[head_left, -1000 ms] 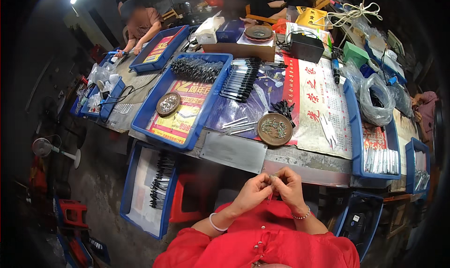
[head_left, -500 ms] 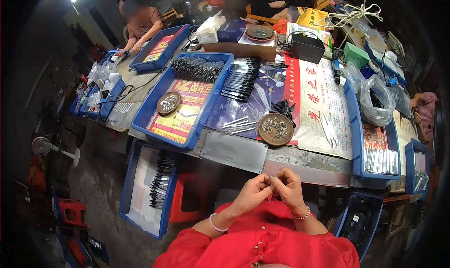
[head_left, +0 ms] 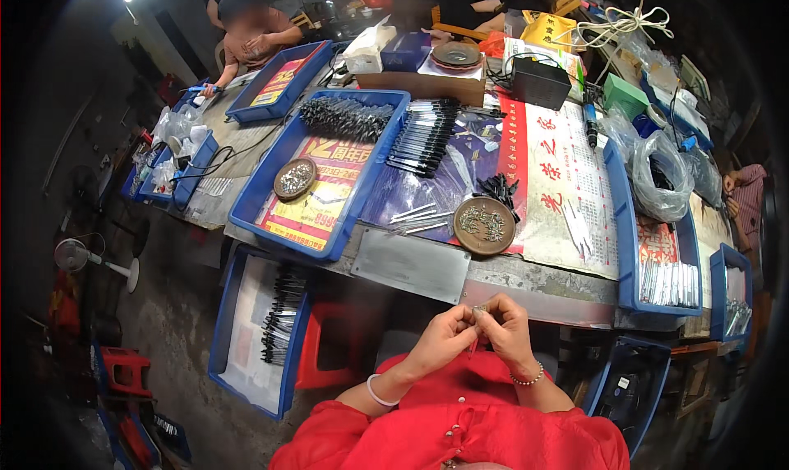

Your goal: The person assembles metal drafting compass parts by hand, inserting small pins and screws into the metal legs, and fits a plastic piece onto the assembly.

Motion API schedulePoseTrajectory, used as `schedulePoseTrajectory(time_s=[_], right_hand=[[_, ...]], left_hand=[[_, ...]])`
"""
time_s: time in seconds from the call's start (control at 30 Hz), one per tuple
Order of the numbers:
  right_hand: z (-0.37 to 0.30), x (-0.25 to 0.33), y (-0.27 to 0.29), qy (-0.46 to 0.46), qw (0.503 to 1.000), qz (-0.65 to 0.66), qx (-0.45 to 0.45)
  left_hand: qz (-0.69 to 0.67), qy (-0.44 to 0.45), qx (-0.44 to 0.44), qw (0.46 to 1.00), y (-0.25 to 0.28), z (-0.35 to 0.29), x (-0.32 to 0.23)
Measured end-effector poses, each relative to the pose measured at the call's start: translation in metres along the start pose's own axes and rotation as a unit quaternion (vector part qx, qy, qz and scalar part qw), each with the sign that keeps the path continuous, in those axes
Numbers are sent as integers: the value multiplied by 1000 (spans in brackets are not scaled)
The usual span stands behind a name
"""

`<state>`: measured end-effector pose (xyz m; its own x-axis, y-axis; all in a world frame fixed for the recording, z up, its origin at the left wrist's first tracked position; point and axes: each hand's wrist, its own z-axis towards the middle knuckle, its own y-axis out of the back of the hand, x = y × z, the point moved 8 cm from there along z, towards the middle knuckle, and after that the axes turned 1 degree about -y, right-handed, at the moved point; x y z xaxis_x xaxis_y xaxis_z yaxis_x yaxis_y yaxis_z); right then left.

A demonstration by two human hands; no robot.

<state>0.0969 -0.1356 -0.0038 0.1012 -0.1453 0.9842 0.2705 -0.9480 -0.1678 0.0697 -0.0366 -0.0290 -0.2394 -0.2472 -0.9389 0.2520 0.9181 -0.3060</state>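
My left hand (head_left: 445, 336) and my right hand (head_left: 508, 330) meet in front of my red top, just off the table's near edge. Thumbs and fingers of both are pinched together at the fingertips. What they hold is tiny and mostly covered by the fingers, so its kind cannot be made out. Beyond them on the table stands a round brown dish (head_left: 484, 247) of small metal parts. Several slim clear-and-silver tubes (head_left: 421, 219) lie to its left, and small black pieces (head_left: 500, 192) are heaped behind it. A flat metal plate (head_left: 411, 264) lies at the table's edge.
A large blue tray (head_left: 335, 244) at left carries black-tipped pens (head_left: 345, 118) and a second dish (head_left: 295, 179). More pens (head_left: 422, 138) lie in a row beside it. Another blue tray (head_left: 692, 309) with silver tubes stands right. A co-worker (head_left: 251, 43) sits far left.
My hands stay pinched together in nearly the same place. At the far left, the co-worker has raised one arm toward the chest.
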Motion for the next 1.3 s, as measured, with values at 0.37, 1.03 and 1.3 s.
schedulePoseTrajectory(time_s=[0.37, 1.03, 1.3], right_hand=[[-2, 7, -3, -12, 1000, -3, -5], [-4, 12, 1, 22, 1000, 13, -2], [-5, 9, 1, -4, 999, 33, 7]], left_hand=[[-13, 0, 5, 1000, -4, -2, -10], [14, -12, -1, 1000, -11, -6, -23], [16, -16, -2, 1000, -11, -8, -26]])
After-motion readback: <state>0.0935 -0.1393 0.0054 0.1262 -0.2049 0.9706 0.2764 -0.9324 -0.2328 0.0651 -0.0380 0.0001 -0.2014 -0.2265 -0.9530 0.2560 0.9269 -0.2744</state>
